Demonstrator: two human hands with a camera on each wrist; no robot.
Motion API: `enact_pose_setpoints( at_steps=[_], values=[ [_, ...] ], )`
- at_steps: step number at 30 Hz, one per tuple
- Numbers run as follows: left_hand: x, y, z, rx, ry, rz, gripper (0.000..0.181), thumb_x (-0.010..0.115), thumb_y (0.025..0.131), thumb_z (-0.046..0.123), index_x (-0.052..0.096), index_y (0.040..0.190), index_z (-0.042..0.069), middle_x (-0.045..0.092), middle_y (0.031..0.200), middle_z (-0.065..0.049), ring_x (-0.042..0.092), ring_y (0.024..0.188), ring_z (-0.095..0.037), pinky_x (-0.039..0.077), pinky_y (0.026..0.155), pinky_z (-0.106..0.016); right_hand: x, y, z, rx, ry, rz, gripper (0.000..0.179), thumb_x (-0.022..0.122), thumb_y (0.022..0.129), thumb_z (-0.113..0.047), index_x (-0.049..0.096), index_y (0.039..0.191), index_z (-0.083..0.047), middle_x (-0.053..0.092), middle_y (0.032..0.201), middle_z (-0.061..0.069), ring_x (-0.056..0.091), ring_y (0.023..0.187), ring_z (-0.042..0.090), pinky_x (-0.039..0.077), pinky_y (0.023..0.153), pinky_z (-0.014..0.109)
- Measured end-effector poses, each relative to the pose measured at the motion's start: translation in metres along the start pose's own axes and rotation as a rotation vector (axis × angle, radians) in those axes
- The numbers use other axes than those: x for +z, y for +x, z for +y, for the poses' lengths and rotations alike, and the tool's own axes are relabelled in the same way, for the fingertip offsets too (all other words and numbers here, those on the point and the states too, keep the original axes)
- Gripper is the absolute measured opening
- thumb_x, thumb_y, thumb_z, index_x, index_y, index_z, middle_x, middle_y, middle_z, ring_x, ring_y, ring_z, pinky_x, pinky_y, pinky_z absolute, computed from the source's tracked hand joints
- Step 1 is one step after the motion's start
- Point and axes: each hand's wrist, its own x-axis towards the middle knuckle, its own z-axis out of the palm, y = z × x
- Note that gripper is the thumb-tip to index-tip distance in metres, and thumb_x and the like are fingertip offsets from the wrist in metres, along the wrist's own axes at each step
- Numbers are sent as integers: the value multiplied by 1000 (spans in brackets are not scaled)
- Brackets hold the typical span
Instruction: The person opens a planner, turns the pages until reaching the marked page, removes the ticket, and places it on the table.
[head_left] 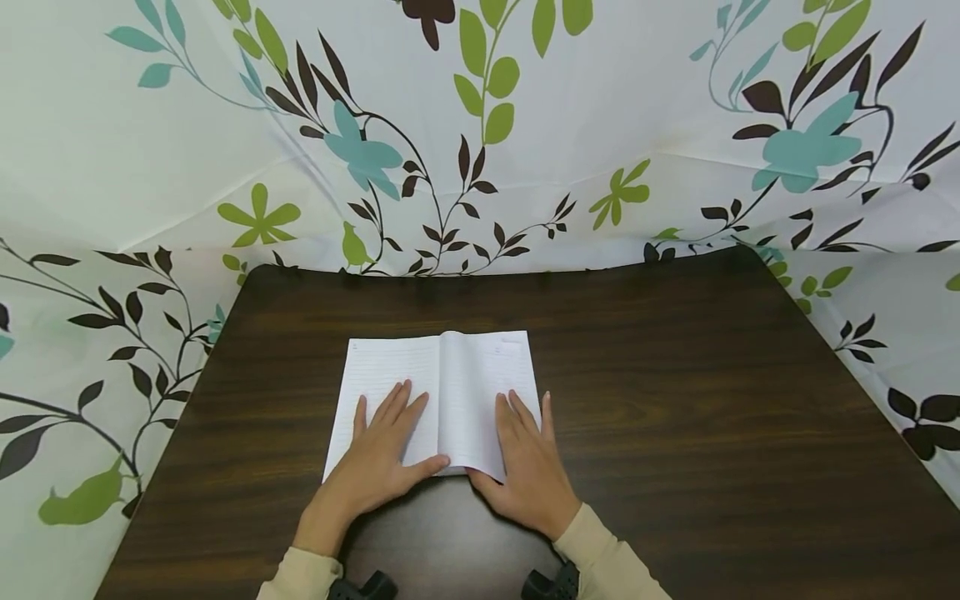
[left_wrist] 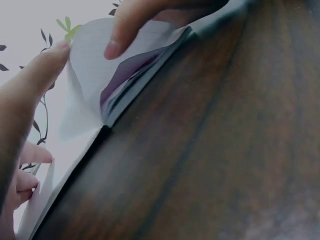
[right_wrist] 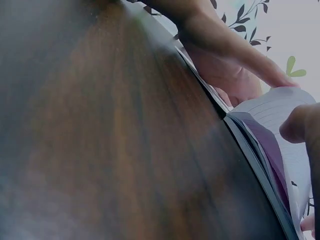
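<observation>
Hanging beyond the dark table (head_left: 697,375) and open notebook (head_left: 470,392), leaf-patterned cloth (head_left: 600,100).

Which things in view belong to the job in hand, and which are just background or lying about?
Part of the job:
- open notebook
- left hand, resting on it
- right hand, also on it

Background:
- dark tabletop
- leaf-patterned cloth
- black wrist gear

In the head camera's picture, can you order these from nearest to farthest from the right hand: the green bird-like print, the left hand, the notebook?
1. Notebook: beneath the right hand, touching it.
2. Left hand: to its left, over the notebook's left side.
3. Green bird-like print: far left, beyond the table.
</observation>
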Motion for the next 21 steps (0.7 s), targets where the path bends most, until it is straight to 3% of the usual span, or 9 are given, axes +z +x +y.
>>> enact_pose_setpoints(
  at_steps=[5, 11, 16, 21],
  values=[
    [-1, -1, 4, 36, -56, -16, 110, 70, 78, 79, 44, 157, 8, 26, 167, -22, 18, 158, -35, -2, 120, -68, -2, -2, 0, 17, -7, 10, 89, 75, 86, -47, 47, 146, 14, 56, 147, 25, 49, 140, 42, 14, 115, 76],
    [-2, -3, 8, 61, -32, 22, 103, 72, 82, 73, 45, 156, 6, 35, 164, -22, 25, 156, -35, 6, 120, -70, -2, -4, 1, 43, -3, 28, 92, 77, 83, -46, 47, 146, 14, 55, 147, 26, 49, 140, 43, 15, 115, 75],
    [-5, -9, 10, 135, -43, 95, 96, 79, 85, 53, 39, 159, 7, 34, 164, -20, 27, 154, -39, 18, 116, -74, -1, -5, 2, 51, -10, 47, 96, 79, 82, -46, 44, 146, 16, 53, 148, 29, 47, 141, 44, 18, 115, 75],
    [-12, -12, 10, 244, -120, 214, 96, 79, 81, 24, 30, 163, 9, 31, 167, -17, 25, 154, -41, 21, 116, -72, 0, -6, 2, 54, -18, 78, 95, 79, 82, -43, 44, 146, 18, 52, 147, 32, 47, 141, 46, 19, 113, 76]
  ],
)
